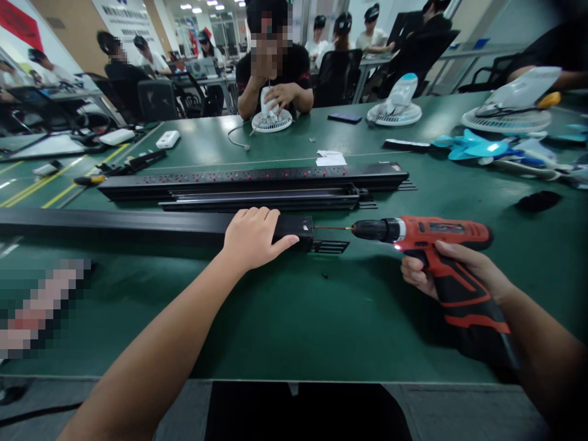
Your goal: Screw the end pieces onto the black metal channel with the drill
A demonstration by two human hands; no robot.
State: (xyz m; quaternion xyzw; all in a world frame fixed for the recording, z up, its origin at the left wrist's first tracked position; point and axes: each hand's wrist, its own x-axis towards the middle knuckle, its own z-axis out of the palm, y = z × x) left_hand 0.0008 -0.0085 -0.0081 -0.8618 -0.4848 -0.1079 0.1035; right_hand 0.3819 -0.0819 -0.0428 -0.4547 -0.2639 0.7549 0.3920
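Dark-clad legs (257, 419) show below the near edge of the green bench (285, 337), on which a small black piece (326, 275) lies by itself. At the right, the right hand (489, 272) is clamped around the grip of a red and black drill (452, 236), whose lamp is lit and whose chuck points left. A thin bit (337, 228) reaches from the chuck to the right end of a long black bar (138, 222); whether its tip enters the end cannot be told. This bar lies lengthwise on the bench, running out of view at the left, with flat slotted prongs (329, 247) at its right end. The left hand (252, 239) rests palm down across the bar near that end, fingers close together toward the far side and thumb spread apart from them. Just beyond lies a slim black channel (271, 199), then a black strip with red dots (248, 176), roughly parallel. Past the strip are white paper scraps (331, 159), with blue fan blades (473, 146) farther right. Farther back, a dark phone (344, 118) lies left of two white fan parts (395, 112) (505, 116), and across the bench a seated person (298, 67) has both hands at another white fan (272, 120); more people sit in the background
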